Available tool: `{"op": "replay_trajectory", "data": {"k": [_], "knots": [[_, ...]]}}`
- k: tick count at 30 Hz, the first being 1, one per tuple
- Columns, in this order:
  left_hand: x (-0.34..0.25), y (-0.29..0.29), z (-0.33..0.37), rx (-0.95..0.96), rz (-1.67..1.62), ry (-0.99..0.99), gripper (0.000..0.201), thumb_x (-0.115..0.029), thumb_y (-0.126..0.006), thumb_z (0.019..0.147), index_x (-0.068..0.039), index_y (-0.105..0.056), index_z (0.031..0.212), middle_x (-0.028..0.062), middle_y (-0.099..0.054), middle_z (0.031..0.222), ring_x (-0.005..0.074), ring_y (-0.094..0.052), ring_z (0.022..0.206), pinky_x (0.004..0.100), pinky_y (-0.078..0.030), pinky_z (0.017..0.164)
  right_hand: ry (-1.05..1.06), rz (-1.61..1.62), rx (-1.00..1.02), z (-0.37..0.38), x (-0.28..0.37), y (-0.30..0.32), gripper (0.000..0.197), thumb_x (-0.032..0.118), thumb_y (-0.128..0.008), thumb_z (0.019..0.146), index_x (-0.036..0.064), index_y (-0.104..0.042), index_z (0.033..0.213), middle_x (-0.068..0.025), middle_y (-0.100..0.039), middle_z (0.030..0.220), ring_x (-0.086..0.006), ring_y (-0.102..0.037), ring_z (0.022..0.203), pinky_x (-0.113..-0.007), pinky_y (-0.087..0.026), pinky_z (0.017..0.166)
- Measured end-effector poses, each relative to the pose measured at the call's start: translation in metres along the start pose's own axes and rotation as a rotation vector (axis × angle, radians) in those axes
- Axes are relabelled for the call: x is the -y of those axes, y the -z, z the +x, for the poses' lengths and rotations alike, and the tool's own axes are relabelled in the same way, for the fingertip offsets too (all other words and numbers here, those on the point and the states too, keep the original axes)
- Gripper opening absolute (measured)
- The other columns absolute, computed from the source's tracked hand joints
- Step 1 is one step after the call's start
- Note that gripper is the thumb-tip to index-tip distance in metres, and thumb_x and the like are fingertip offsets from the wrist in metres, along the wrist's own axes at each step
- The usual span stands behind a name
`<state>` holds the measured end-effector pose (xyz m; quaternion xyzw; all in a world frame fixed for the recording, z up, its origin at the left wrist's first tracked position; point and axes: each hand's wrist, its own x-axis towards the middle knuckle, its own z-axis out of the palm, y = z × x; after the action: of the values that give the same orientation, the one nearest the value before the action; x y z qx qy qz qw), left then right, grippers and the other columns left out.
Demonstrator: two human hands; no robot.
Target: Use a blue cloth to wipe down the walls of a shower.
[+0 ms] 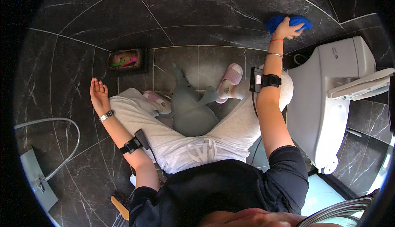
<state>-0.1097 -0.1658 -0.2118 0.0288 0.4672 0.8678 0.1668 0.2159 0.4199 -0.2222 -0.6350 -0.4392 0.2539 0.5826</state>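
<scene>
My right hand (287,30) is stretched far ahead and presses a bunched blue cloth (273,22) against the dark marbled wall tiles (214,11). Its fingers lie over the cloth, which shows on both sides of the hand. Out to the left, my left hand (99,93) is held beside my left knee. Its fingers are extended and nothing is in it. The nearest thing ahead of it is a dark box-shaped holder (142,60) with a green and a pink item inside.
A white toilet (317,99) with its lid up stands close on my right. Between my legs lies a grey-green, animal-shaped thing (191,111). On the left a silver hose (74,124) curves from a pale panel (39,177). A yellow-handled brush (119,207) is behind my left arm.
</scene>
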Motion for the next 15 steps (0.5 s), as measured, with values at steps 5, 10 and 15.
{"op": "replay_trajectory", "data": {"k": [5,10,15], "knots": [[-0.006,0.007,-0.001,-0.005,-0.002,-0.004,0.027,-0.016,-0.046,0.089,-0.005,-0.051,0.112,0.0029,-0.057,0.107,0.0145,-0.054,0.091,0.0288,-0.046,0.078,-0.722,0.403,0.364,-0.04,-0.09,-0.023,0.066,0.025,-0.057,0.077,0.0183,-0.02,0.131,-0.0132,-0.031,0.129,-0.0346,-0.043,0.108,-0.046,-0.041,0.089],[0.006,-0.013,0.002,-0.008,0.001,0.013,0.027,-0.017,-0.046,0.089,-0.005,-0.051,0.112,0.0025,-0.057,0.107,0.0138,-0.054,0.091,0.0285,-0.045,0.077,-1.164,0.793,0.998,-0.087,-0.147,-0.053,0.028,0.019,-0.049,0.086,0.0061,-0.047,0.111,-0.012,-0.058,0.1,-0.027,-0.058,0.086,-0.041,-0.048,0.08],[0.0,-0.008,-0.005,0.016,-0.022,0.008,0.026,-0.017,-0.045,0.089,-0.006,-0.051,0.112,0.0014,-0.057,0.106,0.013,-0.054,0.089,0.0281,-0.045,0.076,-1.086,0.816,1.157,-0.163,-0.073,-0.063,0.019,0.019,-0.046,0.087,0.0026,-0.055,0.09,-0.0074,-0.061,0.082,-0.022,-0.06,0.075,-0.038,-0.051,0.073]]}}
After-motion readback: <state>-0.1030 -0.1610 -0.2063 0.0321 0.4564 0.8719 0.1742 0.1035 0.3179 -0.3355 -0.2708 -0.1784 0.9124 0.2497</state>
